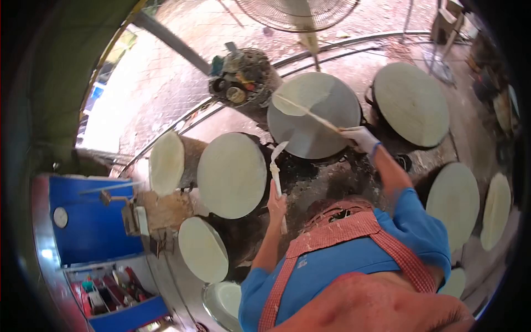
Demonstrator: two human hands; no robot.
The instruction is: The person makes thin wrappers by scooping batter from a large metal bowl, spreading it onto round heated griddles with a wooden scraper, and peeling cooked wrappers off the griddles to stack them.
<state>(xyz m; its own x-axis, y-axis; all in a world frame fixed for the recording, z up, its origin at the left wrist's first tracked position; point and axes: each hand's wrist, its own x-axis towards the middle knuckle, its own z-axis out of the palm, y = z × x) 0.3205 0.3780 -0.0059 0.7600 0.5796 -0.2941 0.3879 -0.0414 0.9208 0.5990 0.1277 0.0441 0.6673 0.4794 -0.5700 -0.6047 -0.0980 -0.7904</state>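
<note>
My left hand (276,206) is closed round the white handle of a batter-smeared ladle (276,174), which is raised in front of the near griddle. My right hand (362,139), in a pale glove, grips a long thin wooden stick (312,115). The stick slants across a round grey griddle (293,135), its far end over a pale sheet of batter (318,88) covering the far part of the surface. Whether the stick touches the batter I cannot tell. To the left stands another griddle (232,174) covered by a pale sheet, and to the right a similar one (410,104).
More pale-covered rounds stand at left (167,163), lower left (203,249) and right (453,205). A drum cluttered with small items (246,74) stands behind. A fan (296,11) is at the top, and an open blue toolbox (91,221) at the left.
</note>
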